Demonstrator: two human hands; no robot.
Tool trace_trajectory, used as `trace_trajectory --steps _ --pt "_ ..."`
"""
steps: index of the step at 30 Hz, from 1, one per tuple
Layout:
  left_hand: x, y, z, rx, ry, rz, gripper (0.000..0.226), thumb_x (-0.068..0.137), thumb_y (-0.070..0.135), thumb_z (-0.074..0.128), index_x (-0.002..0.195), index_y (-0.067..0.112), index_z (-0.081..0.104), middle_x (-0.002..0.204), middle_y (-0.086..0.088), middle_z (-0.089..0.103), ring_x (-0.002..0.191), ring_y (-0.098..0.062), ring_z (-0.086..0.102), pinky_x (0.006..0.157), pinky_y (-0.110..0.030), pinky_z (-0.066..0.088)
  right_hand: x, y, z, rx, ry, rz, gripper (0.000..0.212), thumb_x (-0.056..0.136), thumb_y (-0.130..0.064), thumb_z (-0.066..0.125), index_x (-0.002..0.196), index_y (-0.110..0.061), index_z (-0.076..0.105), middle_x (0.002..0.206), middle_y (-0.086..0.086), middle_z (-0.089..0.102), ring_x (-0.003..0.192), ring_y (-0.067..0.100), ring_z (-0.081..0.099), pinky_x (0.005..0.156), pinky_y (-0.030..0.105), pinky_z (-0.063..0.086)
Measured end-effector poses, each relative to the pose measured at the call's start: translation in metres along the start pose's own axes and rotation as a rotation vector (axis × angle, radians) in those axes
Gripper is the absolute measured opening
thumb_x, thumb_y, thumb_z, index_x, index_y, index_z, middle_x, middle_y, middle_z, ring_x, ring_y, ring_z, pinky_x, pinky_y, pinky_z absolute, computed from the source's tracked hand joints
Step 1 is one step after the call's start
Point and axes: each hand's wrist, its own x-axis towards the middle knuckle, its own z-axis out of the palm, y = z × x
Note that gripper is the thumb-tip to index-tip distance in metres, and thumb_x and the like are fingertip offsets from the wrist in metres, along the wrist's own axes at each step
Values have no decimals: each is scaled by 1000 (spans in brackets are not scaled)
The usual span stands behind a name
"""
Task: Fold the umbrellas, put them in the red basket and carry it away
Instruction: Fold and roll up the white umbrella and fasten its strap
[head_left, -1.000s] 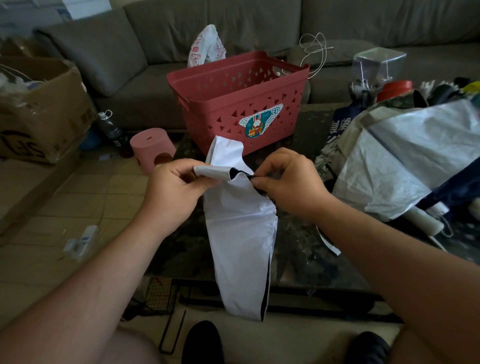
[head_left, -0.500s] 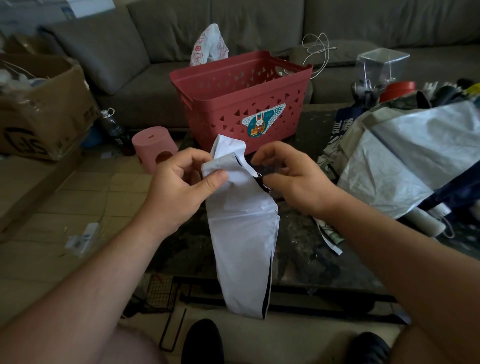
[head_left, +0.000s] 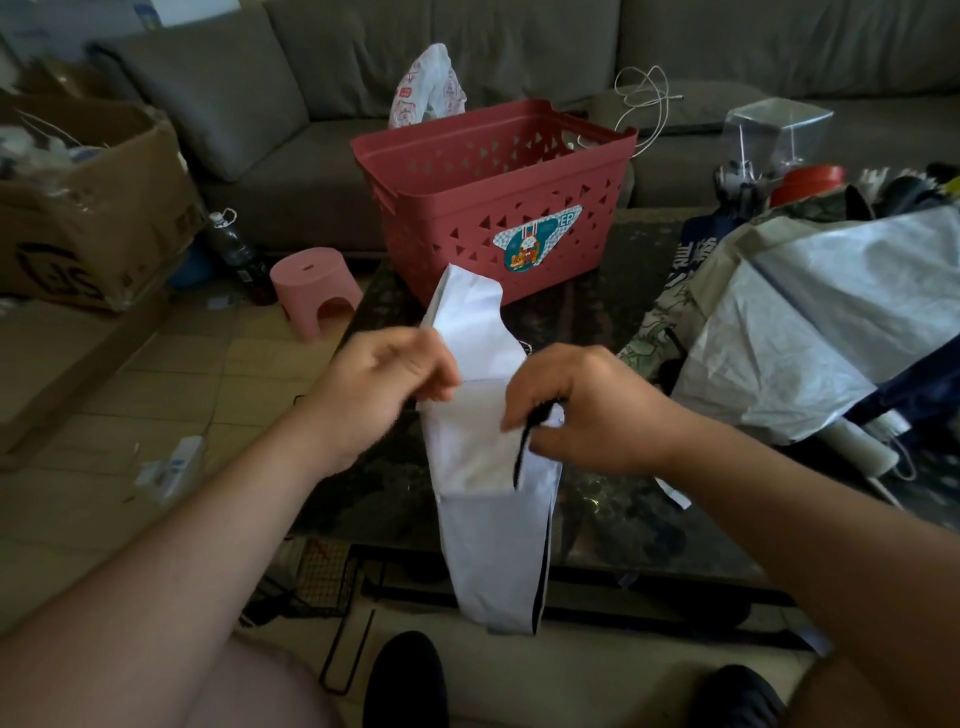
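Observation:
A white collapsed umbrella (head_left: 493, 519) hangs upright in front of me over the dark table's near edge. My left hand (head_left: 379, 384) pinches its fabric on the left side near the top. My right hand (head_left: 587, 410) grips the right side and holds the black strap against the canopy. The red basket (head_left: 498, 208) stands behind on the table, open side up. A second, open white umbrella (head_left: 810, 332) lies spread at the right with a patterned one (head_left: 660, 322) under it.
A dark marble-like table (head_left: 363, 467) carries everything. A grey sofa (head_left: 519, 62) runs behind. On the floor at left are a pink stool (head_left: 314, 288), a bottle (head_left: 231, 247) and a cardboard box (head_left: 88, 208). A clear container (head_left: 774, 130) and red tin (head_left: 810, 182) sit back right.
Both hands have shifted lower on the umbrella. The right hand has drawn the black strap down across the fabric, and the top flap now stands free above the hands.

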Motion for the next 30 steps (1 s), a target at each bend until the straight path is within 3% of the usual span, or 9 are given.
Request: trace_trajectory --steps 3,6,10,12,17,20,23,26,30 --pt "2 -32 11 482 -33 34 5 91 42 79 93 37 77 96 12 72 93 -9 65 89 -46 56 -14 1 16 -138 -174 -53 25 69 -18 69 88 -32 78 96 -14 71 91 10 64 84 34 53" --pt "3 -50 17 713 -148 88 18 86 47 79 103 42 75 105 18 67 103 -6 57 97 -41 50 -26 7 37 -378 -283 -58 24 72 -29 62 92 -37 72 104 -15 65 99 19 56 76 44 51" --pt "2 -53 21 837 -218 72 31 78 59 82 104 44 73 104 18 59 101 -5 45 97 -36 45 -38 9 47 -520 -396 -45 31 71 -34 58 98 -40 71 111 -19 61 108 18 52 76 39 45" --pt "-1 -51 21 953 -302 75 42 71 72 79 103 45 69 104 18 50 104 -6 39 95 -35 37 -40 7 47 -485 -370 -26 30 71 -36 56 96 -39 73 110 -20 63 107 16 53 77 39 45" --pt "-3 -40 26 1133 -474 61 48 66 80 74 95 45 60 107 17 37 110 -9 31 94 -35 30 -31 0 58 -509 19 -75 17 89 -37 61 83 -25 72 95 -3 61 88 27 54 67 41 47" --pt "5 -33 12 1017 -561 11 36 71 69 79 94 43 69 106 23 47 108 -5 40 96 -34 38 -30 -1 68 -598 -45 15 43 88 -56 59 122 -31 66 126 7 57 118 35 53 91 51 50" --pt "26 -44 -10 663 -309 -119 12 81 44 86 84 35 77 89 17 71 87 -1 64 85 -37 56 -35 3 71 -659 -311 229 90 85 -84 36 162 -39 22 169 10 22 154 45 17 118 71 21" --pt "53 -67 -15 461 177 -227 10 88 40 80 88 34 72 87 11 71 82 -9 66 77 -35 55 -40 9 74 -640 -430 263 93 84 -92 20 161 -49 -7 174 2 -14 157 41 -15 118 74 -2" --pt "88 -73 5 332 361 -375 33 90 50 75 113 29 64 103 7 66 93 -14 64 83 -34 54 -30 1 62 -603 -387 283 88 86 -92 22 161 -50 1 174 -2 -6 158 37 -10 119 75 -3"
